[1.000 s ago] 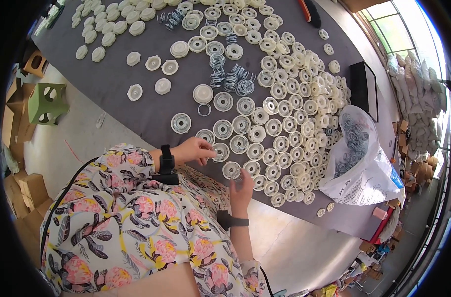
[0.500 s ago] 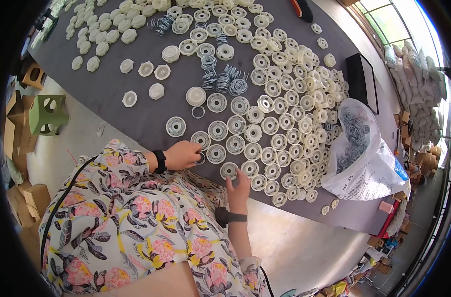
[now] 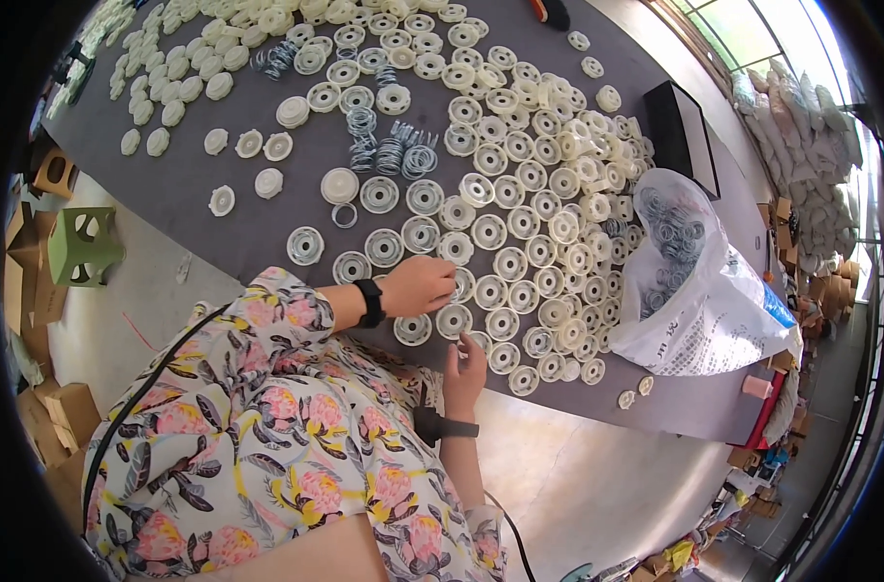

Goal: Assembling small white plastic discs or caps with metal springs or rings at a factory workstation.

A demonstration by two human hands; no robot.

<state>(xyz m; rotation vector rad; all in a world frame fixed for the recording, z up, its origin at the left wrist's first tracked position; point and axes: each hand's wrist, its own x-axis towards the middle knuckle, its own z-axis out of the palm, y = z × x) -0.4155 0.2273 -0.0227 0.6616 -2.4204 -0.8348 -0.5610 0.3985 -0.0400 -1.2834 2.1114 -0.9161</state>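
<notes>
My left hand [image 3: 418, 286] reaches over the near rows of round white plastic caps, its fingers together above a white cap [image 3: 461, 286]. What its fingertips hold, if anything, is hidden. My right hand [image 3: 464, 373] is at the table's near edge, thumb and forefinger slightly apart beside another white cap [image 3: 476, 344]. Between the hands lies a cap [image 3: 454, 320] with its hollow side up. Left of my right hand is a further cap [image 3: 412, 330]. Grey metal coil springs [image 3: 390, 155] lie beyond, and a single spring [image 3: 344, 215] sits beside an upturned cap [image 3: 340, 185].
A white plastic bag [image 3: 694, 330] of springs stands at right, with a black open box [image 3: 682, 136] behind it. Caps are heaped at the right and far left of the grey table [image 3: 199, 218]. A green stool [image 3: 83, 247] stands on the floor at left.
The view has shifted, so the table's contents appear further left. My left hand has moved right across the caps. My right hand has left one cap for another further right.
</notes>
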